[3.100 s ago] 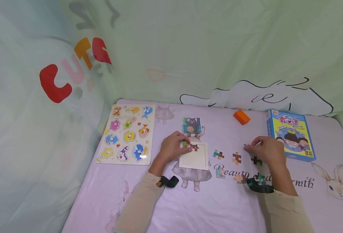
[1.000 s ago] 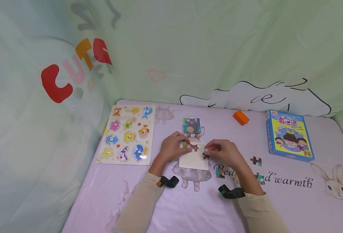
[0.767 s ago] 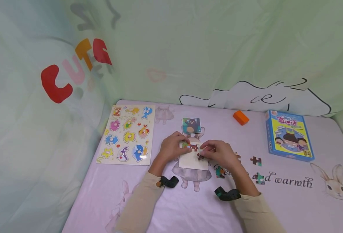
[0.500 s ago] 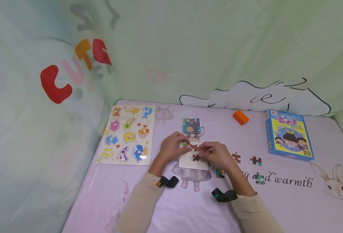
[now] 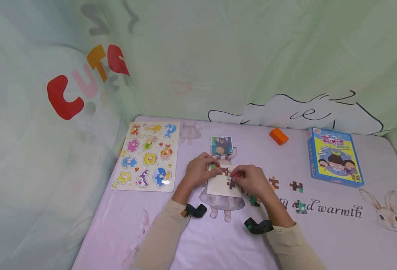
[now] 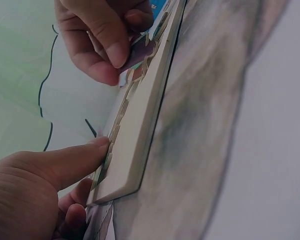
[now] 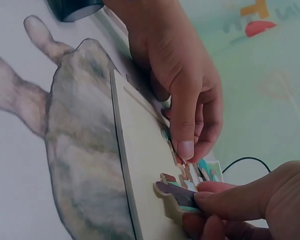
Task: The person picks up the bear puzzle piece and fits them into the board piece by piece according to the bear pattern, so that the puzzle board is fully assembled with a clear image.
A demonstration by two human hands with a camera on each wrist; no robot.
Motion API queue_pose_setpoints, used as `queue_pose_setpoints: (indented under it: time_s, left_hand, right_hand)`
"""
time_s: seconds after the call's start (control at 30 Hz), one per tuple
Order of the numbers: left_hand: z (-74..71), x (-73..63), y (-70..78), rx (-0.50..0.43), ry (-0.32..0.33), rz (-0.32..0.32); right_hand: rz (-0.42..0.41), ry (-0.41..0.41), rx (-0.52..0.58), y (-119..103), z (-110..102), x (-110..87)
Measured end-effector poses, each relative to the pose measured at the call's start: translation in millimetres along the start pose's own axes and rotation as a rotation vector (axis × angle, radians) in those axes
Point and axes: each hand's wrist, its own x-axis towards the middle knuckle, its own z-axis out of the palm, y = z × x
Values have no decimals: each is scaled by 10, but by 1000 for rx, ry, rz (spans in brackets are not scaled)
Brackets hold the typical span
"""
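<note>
In the head view, my right hand (image 5: 252, 180) pinches a dark brown puzzle piece (image 5: 231, 183) between thumb and fingertips, low over a cream puzzle board (image 5: 216, 190). The right wrist view shows this puzzle piece (image 7: 176, 194) tilted, with purple-brown and green on its face. My left hand (image 5: 199, 170) grips the board's upper left corner; in the left wrist view its thumb (image 6: 85, 157) lies on top and the fingers curl at the edge. Brown and green pieces (image 5: 224, 171) lie along the board's top row, partly covered by the left fingers.
A bear picture card (image 5: 222, 145) lies behind the board. Several loose puzzle pieces (image 5: 296, 186) are spread to the right. An animal peg board (image 5: 131, 186) lies at left; an orange block (image 5: 279, 136) and blue-yellow box (image 5: 336, 155) are at back right.
My right hand has come left from among the loose pieces to over the board with the puzzle piece, turning it there. The left hand keeps its place at the board's corner.
</note>
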Motion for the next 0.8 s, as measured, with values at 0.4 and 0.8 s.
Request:
queue_pose_setpoints:
  time_s: [0.4,0.8]
  left_hand:
    - [6,4,-3,1,-3,-8]
    - [4,3,1,-3,-6,-6]
  right_hand:
    - [52,49,-55,-16,-27,4]
    - [67,65,-54,-4,-23,21]
